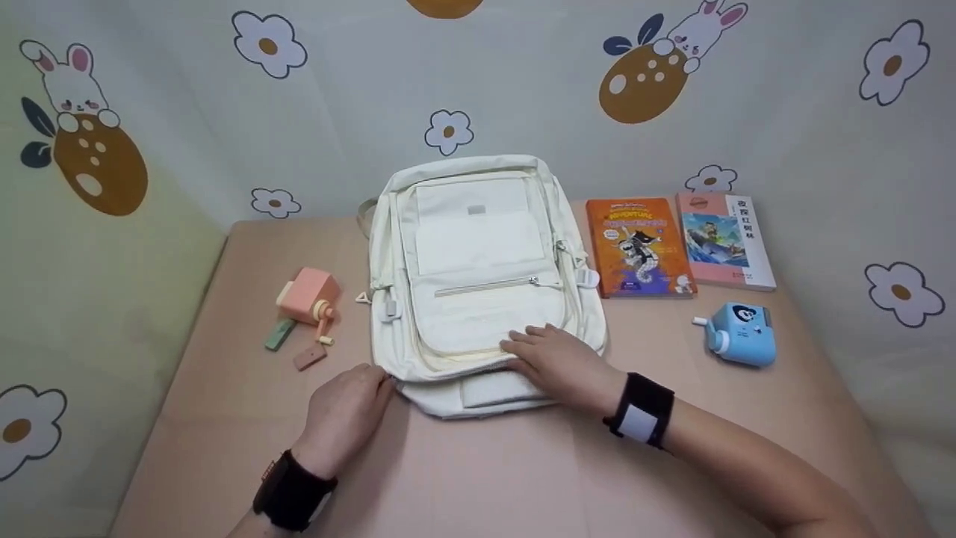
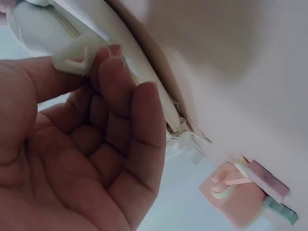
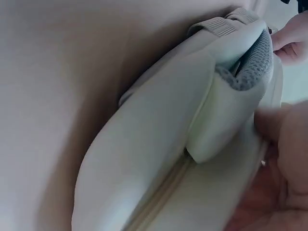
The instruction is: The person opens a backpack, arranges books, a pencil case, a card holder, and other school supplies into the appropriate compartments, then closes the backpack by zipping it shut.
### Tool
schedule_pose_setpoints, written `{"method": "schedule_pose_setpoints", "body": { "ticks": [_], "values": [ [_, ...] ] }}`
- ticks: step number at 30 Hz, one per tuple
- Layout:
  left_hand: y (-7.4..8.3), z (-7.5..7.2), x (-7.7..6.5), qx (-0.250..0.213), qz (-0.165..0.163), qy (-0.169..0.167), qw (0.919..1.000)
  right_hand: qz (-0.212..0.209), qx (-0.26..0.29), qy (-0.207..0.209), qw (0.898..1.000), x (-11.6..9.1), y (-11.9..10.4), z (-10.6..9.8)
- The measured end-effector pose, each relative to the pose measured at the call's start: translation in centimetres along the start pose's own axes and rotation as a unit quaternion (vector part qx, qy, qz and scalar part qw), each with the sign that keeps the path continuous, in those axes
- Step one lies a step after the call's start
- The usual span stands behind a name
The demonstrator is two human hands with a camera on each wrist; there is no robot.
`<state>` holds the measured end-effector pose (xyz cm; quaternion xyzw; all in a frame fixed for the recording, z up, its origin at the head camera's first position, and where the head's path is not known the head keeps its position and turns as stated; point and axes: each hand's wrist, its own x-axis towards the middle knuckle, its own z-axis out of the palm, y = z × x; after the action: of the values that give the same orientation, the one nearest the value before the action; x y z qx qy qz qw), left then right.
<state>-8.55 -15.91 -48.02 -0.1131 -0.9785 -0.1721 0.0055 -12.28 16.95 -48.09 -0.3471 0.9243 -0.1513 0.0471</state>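
A cream backpack (image 1: 482,314) lies front up on the table, its base toward me. At its near left corner my left hand (image 1: 347,411) pinches a white zipper pull (image 2: 62,60) between thumb and fingertips, plain in the left wrist view. My right hand (image 1: 564,366) rests on the lower front, fingers lying over the front pocket and thumb by the lower edge. Under that edge, the right wrist view shows a zipper track (image 3: 163,187) and a patch of grey mesh (image 3: 255,62).
A pink pencil sharpener (image 1: 310,295), a green eraser (image 1: 279,335) and a reddish eraser (image 1: 310,357) sit left of the backpack. To its right lie an orange book (image 1: 638,246) and a pink-and-white book (image 1: 724,239), with a blue pencil sharpener (image 1: 747,336) nearer me. A patterned curtain (image 1: 351,97) hangs behind the table.
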Motion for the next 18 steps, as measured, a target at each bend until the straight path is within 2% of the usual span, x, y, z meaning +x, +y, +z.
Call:
{"method": "schedule_pose_setpoints", "body": {
  "ticks": [4,7,13,18],
  "values": [
    [0.7,0.0,-0.1,-0.017,0.007,0.024,0.9996,0.037,0.039,0.029,0.998,0.4,-0.4,-0.3],
    [1.4,0.2,-0.2,-0.016,0.027,0.053,0.9981,0.055,0.059,0.049,0.996,0.6,-0.6,-0.5],
    [3.0,0.9,-0.4,0.002,0.072,0.122,0.9899,0.066,0.071,0.059,0.994,0.8,-1.3,-1.1],
    [4.5,1.5,-0.2,0.007,0.118,0.146,0.9822,0.071,0.072,0.054,0.993,1.0,-1.5,-1.3]
  ]
}}
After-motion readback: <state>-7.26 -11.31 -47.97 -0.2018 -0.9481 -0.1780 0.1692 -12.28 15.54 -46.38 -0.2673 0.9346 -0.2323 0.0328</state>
